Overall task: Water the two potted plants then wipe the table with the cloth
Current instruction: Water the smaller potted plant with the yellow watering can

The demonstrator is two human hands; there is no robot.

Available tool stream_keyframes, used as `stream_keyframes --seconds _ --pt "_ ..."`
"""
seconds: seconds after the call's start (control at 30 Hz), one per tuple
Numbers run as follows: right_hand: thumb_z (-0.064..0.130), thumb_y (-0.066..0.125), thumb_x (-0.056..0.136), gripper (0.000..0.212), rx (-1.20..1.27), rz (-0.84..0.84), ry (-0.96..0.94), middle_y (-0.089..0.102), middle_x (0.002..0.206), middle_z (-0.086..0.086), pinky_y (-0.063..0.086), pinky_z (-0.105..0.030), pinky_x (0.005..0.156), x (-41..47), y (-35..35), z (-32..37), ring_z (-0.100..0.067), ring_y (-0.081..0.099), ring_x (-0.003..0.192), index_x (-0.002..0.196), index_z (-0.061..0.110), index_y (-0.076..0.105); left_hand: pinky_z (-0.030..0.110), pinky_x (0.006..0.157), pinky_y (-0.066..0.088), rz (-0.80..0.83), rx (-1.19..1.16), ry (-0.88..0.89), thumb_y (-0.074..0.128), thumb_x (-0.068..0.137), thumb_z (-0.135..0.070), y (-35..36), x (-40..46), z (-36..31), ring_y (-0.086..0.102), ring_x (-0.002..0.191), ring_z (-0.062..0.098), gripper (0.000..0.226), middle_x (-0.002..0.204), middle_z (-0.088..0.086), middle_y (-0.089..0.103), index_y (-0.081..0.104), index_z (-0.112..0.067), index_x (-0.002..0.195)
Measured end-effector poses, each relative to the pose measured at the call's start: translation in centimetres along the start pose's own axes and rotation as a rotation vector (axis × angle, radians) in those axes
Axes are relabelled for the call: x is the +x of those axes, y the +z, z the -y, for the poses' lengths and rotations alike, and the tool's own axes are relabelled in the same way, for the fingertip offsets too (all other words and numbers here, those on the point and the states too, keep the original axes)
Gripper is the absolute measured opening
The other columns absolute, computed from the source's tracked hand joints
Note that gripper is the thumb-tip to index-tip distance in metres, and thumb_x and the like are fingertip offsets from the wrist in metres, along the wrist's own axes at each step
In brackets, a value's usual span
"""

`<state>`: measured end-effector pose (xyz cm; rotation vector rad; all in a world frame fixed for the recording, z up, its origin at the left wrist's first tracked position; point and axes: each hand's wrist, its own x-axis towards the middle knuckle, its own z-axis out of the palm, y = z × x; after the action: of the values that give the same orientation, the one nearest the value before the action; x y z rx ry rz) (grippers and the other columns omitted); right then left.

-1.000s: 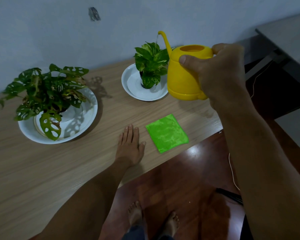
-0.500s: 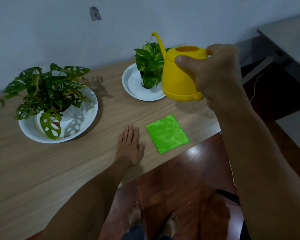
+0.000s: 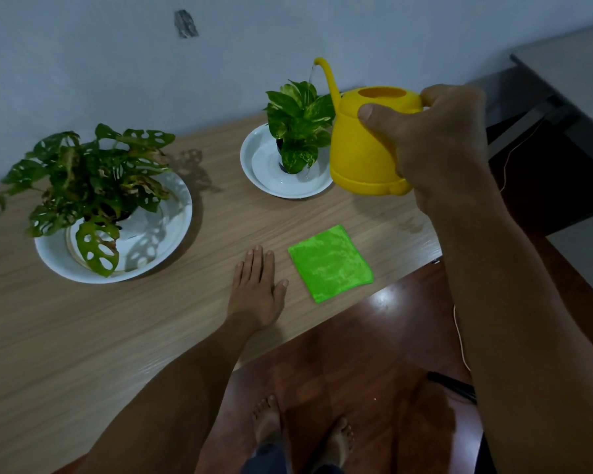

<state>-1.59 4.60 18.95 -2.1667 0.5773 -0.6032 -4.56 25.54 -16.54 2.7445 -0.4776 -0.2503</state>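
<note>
A: The yellow watering can (image 3: 367,145) is gripped in the closed right hand (image 3: 435,145), held above the table (image 3: 48,330), spout over the small potted plant (image 3: 298,126).

B: And the left hand (image 3: 255,290) is laid flat, fingers extended, nothing held, just beside the green cloth (image 3: 330,263). The large potted plant (image 3: 89,176) is seen well apart, at the left.

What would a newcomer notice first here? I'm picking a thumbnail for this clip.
The bright yellow watering can, held up in the right hand at upper right, with its spout over the small plant on a white plate. Next, the vivid green cloth lying flat near the table's front edge, just right of the left hand resting palm-down on the wooden table. The bigger holey-leaved plant sits at left.
</note>
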Motion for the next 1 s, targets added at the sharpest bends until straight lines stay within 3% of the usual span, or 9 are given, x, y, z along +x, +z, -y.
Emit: stream_keyframes --seconds 0.1,0.27,0.37,0.43,0.6,0.7,0.77,0.87,1.0 --pt "0.061 0.081 0.064 0.067 0.002 0.038 -0.011 0.041 0.072 -0.005 0.05 -0.043 0.052 -0.3 0.1 0.2 -0.017 0.044 0.063 0.075 0.002 0.053 0.045 0.129 0.003 -0.013 0.004 0.002 0.023 0.1 -0.057 0.0 0.0 0.0 0.005 0.161 0.028 0.078 0.173 0.014 0.009 0.017 -0.014 0.164" --pt "0.055 0.084 0.07 0.049 0.013 0.096 -0.014 0.045 0.065 0.007 0.048 -0.033 0.055 -1.2 -0.1 0.8 -0.013 0.047 0.057 0.07 0.017 0.053 0.045 0.13 0.002 -0.003 0.004 0.003 0.023 0.1 -0.057 0.0 0.0 0.1 0.002 0.161 0.027 0.077 0.173 0.014 0.008 0.015 -0.015 0.164" --pt "0.051 0.086 0.072 0.043 0.002 0.135 -0.005 0.058 0.073 0.002 0.055 -0.036 0.059 -1.8 -0.4 0.8 -0.018 0.06 0.063 0.083 0.016 0.063 0.044 0.13 -0.001 0.003 0.001 0.006 0.022 0.101 -0.057 0.0 0.0 0.1 -0.001 0.161 0.026 0.077 0.173 0.013 0.005 0.012 -0.015 0.165" --pt "0.05 0.086 0.071 0.051 0.003 0.14 0.01 0.067 0.087 -0.009 0.059 -0.042 0.063 -2.3 -0.8 0.8 -0.026 0.068 0.073 0.099 0.01 0.07 0.044 0.13 -0.001 -0.007 0.004 0.007 0.021 0.1 -0.057 -0.1 0.0 0.0 0.0 0.161 0.026 0.077 0.173 0.013 0.006 0.013 -0.015 0.164" --pt "0.047 0.087 0.072 0.039 -0.007 0.176 0.055 0.054 0.072 0.008 0.038 -0.023 0.053 -2.1 -1.3 -0.1 -0.008 0.05 0.057 0.086 0.023 0.059 0.043 0.129 -0.002 -0.008 0.001 0.01 0.02 0.099 -0.057 -0.2 -0.1 -0.1 0.001 0.161 0.027 0.078 0.173 0.014 0.007 0.015 -0.014 0.164" --pt "0.048 0.086 0.072 0.051 -0.056 0.126 0.059 0.063 0.093 -0.005 0.049 -0.032 0.064 -2.0 -1.5 -0.5 -0.019 0.061 0.078 0.105 0.015 0.067 0.043 0.129 -0.003 0.003 0.002 0.008 0.022 0.1 -0.056 -0.3 -0.1 0.0 0.0 0.161 0.026 0.077 0.173 0.013 0.006 0.013 -0.015 0.164" --pt "0.049 0.085 0.073 0.062 -0.082 0.065 0.042 0.06 0.098 -0.006 0.049 -0.033 0.07 -2.1 -1.4 -0.7 -0.021 0.06 0.086 0.115 0.007 0.067 0.044 0.13 -0.001 0.002 -0.009 0.006 0.024 0.101 -0.056 -0.3 -0.1 0.0 0.001 0.161 0.027 0.076 0.173 0.014 0.006 0.014 -0.014 0.164" --pt "0.052 0.084 0.072 0.055 -0.072 0.023 0.015 0.058 0.088 -0.006 0.041 -0.03 0.064 -2.1 -1.1 -1.1 -0.018 0.054 0.077 0.098 0.007 0.067 0.045 0.13 0.002 0.001 -0.015 0.007 0.027 0.101 -0.055 -0.3 -0.1 0.0 0.003 0.161 0.027 0.076 0.172 0.014 0.008 0.017 -0.014 0.164" --pt "0.055 0.082 0.07 0.053 -0.039 0.013 -0.01 0.059 0.082 -0.005 0.043 -0.028 0.058 -2.4 -0.5 -1.2 -0.016 0.052 0.071 0.085 0.008 0.062 0.044 0.129 -0.002 0.025 -0.015 0.003 0.028 0.102 -0.055 -0.5 -0.1 0.1 -0.001 0.161 0.026 0.075 0.173 0.013 0.004 0.013 -0.015 0.164"
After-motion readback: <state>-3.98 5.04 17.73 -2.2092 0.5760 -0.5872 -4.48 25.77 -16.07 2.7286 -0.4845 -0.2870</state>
